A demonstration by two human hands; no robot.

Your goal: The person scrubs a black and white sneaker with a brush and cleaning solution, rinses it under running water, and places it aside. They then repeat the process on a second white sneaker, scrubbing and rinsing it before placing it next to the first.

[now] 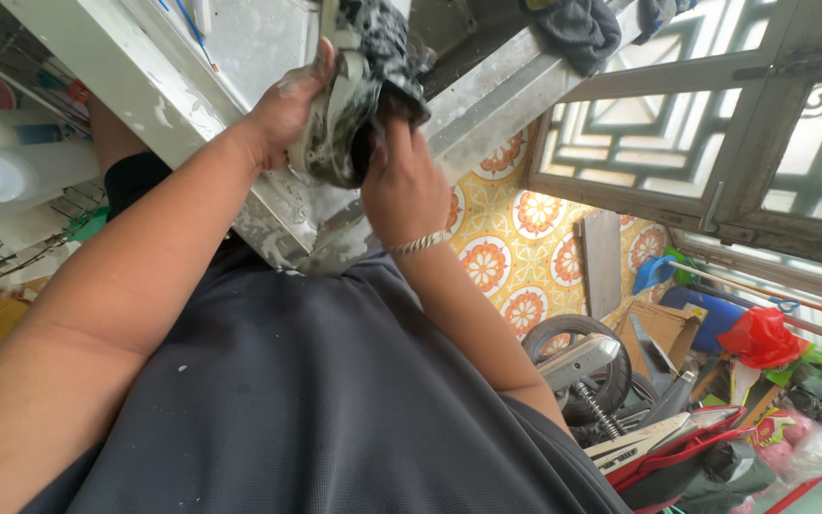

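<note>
A dark, soap-covered item point(354, 86) that looks like a shoe is held over the wet metal sink edge point(287, 219). My left hand point(287, 109) grips its left side, with suds on the fingers. My right hand point(406, 186), with a silver bracelet on the wrist, holds it from below, fingers pushed in at its dark opening. My dark grey shirt point(316, 400) fills the lower part of the view.
White squeeze bottles point(21, 167) and a wire rack point(11, 247) stand at the left. A grey cloth point(577, 29) lies on the ledge above. At the right are orange-patterned floor tiles point(516, 238), a motorbike point(620, 409), a cardboard box point(663, 328), a red bag point(763, 338) and a window frame point(715, 143).
</note>
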